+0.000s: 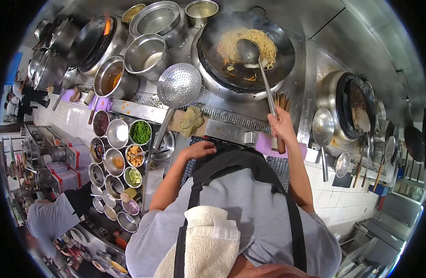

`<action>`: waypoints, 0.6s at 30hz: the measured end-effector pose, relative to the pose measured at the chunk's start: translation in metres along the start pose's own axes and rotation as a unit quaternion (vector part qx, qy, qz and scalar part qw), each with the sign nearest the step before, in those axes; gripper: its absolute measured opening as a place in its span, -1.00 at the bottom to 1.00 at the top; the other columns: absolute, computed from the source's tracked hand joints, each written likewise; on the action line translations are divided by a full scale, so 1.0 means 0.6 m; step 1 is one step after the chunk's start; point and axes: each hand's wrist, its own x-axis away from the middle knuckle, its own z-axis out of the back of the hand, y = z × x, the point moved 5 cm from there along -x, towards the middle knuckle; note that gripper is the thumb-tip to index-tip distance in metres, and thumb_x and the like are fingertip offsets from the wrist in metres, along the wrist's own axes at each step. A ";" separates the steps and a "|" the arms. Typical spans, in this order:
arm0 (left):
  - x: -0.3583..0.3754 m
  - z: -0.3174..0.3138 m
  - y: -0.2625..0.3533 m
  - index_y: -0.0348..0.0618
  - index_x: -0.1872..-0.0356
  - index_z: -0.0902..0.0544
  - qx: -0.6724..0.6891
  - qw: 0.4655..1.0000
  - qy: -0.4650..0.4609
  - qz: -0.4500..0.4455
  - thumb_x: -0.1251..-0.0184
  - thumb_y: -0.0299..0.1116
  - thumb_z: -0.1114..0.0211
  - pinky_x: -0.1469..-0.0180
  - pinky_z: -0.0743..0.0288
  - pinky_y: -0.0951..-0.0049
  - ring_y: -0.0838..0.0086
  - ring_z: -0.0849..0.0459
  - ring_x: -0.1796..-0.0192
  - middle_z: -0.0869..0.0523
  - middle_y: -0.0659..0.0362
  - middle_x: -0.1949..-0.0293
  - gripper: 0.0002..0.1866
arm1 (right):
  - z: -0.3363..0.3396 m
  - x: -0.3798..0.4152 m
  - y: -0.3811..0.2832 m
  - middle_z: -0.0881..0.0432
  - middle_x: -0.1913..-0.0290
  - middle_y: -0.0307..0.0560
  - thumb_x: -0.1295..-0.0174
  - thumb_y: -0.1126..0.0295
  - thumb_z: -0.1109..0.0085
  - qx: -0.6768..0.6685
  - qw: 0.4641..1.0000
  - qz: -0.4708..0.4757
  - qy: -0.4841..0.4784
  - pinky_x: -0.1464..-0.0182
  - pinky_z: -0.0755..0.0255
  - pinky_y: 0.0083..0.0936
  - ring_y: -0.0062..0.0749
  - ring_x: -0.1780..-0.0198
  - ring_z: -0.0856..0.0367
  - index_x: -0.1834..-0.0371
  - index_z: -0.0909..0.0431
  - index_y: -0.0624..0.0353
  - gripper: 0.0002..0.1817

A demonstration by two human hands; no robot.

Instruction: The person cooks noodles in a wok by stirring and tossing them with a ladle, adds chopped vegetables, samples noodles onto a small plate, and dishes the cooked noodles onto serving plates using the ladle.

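My right hand is wrapped round the long handle of a ladle. The wooden end of that handle sticks out below my fist. In a large black wok, the ladle's bowl rests on a heap of noodles, with bits of carrot and pale pieces on the wok wall below them. My left hand holds nothing and lies by the front of my black apron, at the stove's edge, its fingers loosely stretched. Nearest to it are a crumpled cloth and the handle of a perforated skimmer.
Metal pots stand left of the wok. Small bowls hold chopped greens and other ingredients. At far left a second wok has a flame beside it. Another skimmer and wok are at right. A co-worker is at lower left.
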 end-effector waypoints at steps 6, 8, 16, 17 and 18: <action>-0.004 0.010 0.068 -0.24 -0.19 -0.64 0.009 0.998 0.025 -0.062 -0.54 -0.08 -0.21 -0.16 -0.54 0.31 0.32 -0.70 -0.07 -0.77 0.02 0.03 -0.56 | -0.001 0.013 0.020 -0.38 0.54 -0.26 -0.47 0.42 -0.07 -0.193 0.979 -0.030 -0.060 0.73 -0.22 -0.60 -0.67 0.74 -0.30 -0.32 -0.42 0.23 -0.61; -0.005 0.013 0.084 -0.26 -0.17 -0.65 0.047 0.995 0.036 -0.084 -0.54 -0.13 -0.23 -0.13 -0.55 0.34 0.36 -0.70 -0.05 -0.77 0.06 0.04 -0.58 | 0.012 0.058 -0.001 -0.35 0.55 -0.27 -0.49 0.38 -0.05 -0.288 0.951 -0.074 -0.088 0.73 -0.20 -0.61 -0.69 0.74 -0.29 -0.40 -0.37 0.24 -0.54; -0.020 0.074 0.262 -0.32 -0.02 -0.71 0.222 0.961 0.060 -0.152 -0.50 -0.23 -0.29 0.09 -0.54 0.51 0.63 -0.62 0.18 -0.74 0.23 0.21 -0.67 | 0.039 0.182 -0.111 -0.28 0.56 -0.32 -0.48 0.25 -0.15 -0.220 0.955 -0.028 -0.199 0.83 -0.05 -0.68 -0.77 0.82 -0.17 -0.51 -0.24 0.32 -0.37; -0.030 0.081 0.281 -0.34 0.03 -0.72 0.224 0.954 0.092 -0.178 -0.50 -0.24 -0.28 0.16 -0.53 0.53 0.65 -0.61 0.24 -0.72 0.26 0.27 -0.69 | 0.035 0.188 -0.123 -0.28 0.57 -0.31 -0.48 0.27 -0.15 -0.238 0.947 -0.034 -0.213 0.83 -0.08 -0.68 -0.77 0.81 -0.19 -0.50 -0.23 0.35 -0.37; -0.030 0.092 0.297 -0.36 0.08 -0.73 0.224 0.945 0.123 -0.204 -0.50 -0.25 -0.28 0.23 -0.52 0.55 0.67 -0.59 0.31 -0.69 0.28 0.34 -0.70 | 0.032 0.194 -0.134 -0.28 0.57 -0.31 -0.47 0.29 -0.15 -0.258 0.939 -0.040 -0.226 0.83 -0.11 -0.68 -0.77 0.81 -0.21 -0.50 -0.23 0.38 -0.37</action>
